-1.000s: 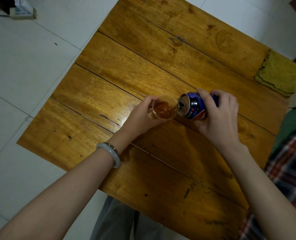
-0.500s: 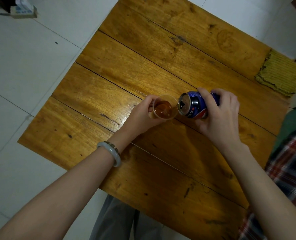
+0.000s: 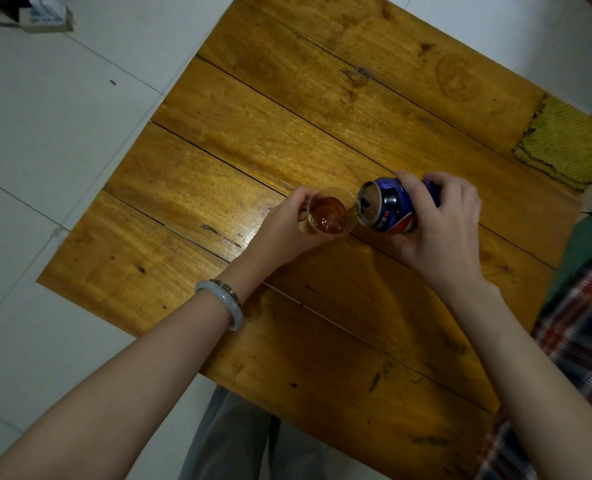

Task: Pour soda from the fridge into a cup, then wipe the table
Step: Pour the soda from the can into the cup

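Two hands: both at work over the wooden table (image 3: 239, 157).
Left hand (image 3: 282, 233): fingers curled round the clear cup (image 3: 327, 216), holding it upright.
Right hand (image 3: 439, 233): grasps the blue soda can (image 3: 389, 206), tipped on its side, its mouth at the cup's rim.
Cup: near the table's middle, partly filled with brown soda; a thin stream seems to run in from the can, though it is hard to make out.
Cloth (image 3: 564, 143): yellow-green, on the far right corner, well apart from the cup.
Wrist: pale bracelet (image 3: 227, 303) on the left arm.
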The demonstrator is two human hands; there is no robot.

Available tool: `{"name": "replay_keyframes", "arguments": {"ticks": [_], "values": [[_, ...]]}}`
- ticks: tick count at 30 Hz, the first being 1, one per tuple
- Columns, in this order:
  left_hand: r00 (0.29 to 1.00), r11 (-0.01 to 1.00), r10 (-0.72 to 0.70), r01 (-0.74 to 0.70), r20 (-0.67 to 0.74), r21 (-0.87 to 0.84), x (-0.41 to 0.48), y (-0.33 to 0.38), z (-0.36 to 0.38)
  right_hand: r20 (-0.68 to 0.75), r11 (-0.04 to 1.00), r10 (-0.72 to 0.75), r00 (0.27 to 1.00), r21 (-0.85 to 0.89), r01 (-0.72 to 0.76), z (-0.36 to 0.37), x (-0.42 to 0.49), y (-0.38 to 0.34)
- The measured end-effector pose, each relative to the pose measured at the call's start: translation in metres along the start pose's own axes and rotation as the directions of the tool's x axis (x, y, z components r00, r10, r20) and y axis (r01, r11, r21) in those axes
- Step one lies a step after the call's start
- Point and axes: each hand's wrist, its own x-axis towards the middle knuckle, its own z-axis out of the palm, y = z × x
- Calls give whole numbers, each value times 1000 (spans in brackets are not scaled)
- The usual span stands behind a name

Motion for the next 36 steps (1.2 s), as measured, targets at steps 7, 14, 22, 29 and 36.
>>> {"name": "replay_keyframes", "arguments": {"ticks": [7, 14, 22, 29, 36], "values": [[1000, 1000, 5, -5, -7, 6, 0, 0, 0, 5, 1000, 1, 1000, -1, -1, -1, 1, 0], [1000, 1000, -3, 3, -6, 14, 0, -1, 0, 10, 1000, -11, 1000, -13, 11, -1, 0, 0], [999, 999, -31, 31, -10, 25, 0, 1, 0, -4, 1000, -16, 1000, -8, 16, -2, 0, 0], [1000, 999, -29, 29, -5, 29, -1, 1, 0, -3, 1000, -15, 1000, -7, 15, -3, -1, 0], [1000, 999, -28, 29, -10, 28, 0, 1, 0, -5, 1000, -20, 1000, -11, 20, -2, -1, 0]]}}
